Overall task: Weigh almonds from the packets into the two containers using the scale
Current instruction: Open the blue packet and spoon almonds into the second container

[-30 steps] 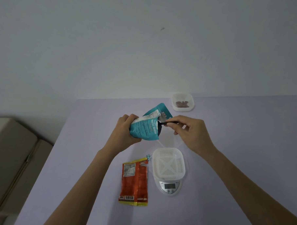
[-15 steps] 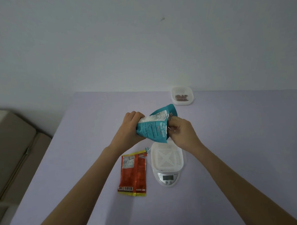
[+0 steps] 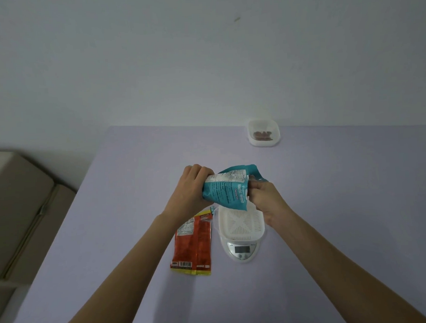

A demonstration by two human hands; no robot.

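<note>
A pale wall (image 3: 203,64) fills the upper half of the frame. Below it, a lavender table (image 3: 356,228) spans the lower half from centre to right edge. A beige piece of furniture (image 3: 18,206) stands at the left edge of the frame, beside the table. Two bare forearms enter from the bottom edge and converge at frame centre. The left hand (image 3: 191,189) grips the lower end of a teal packet (image 3: 225,192), fingers wrapped firmly round it; the packet is held in the air, tilted, with its open end toward the right. The right hand (image 3: 265,198) is at that open end with fingers curled against it; whether it pinches the packet edge or holds something inside cannot be told. The teal packet hangs directly over the far edge of the tub on the scale. A red packet (image 3: 193,245) with a yellow bottom edge lies flat on the table, just left of the scale. The scale (image 3: 241,251), white with a small display facing the lower edge of the frame, sits at centre, slightly right. A white ribbed tub (image 3: 241,223) stands on its platform; no contents are visible in it. A small white container (image 3: 264,142) stands well apart, at the far edge of the table, upper right of centre. Brown almonds (image 3: 262,134) lie inside it.
</note>
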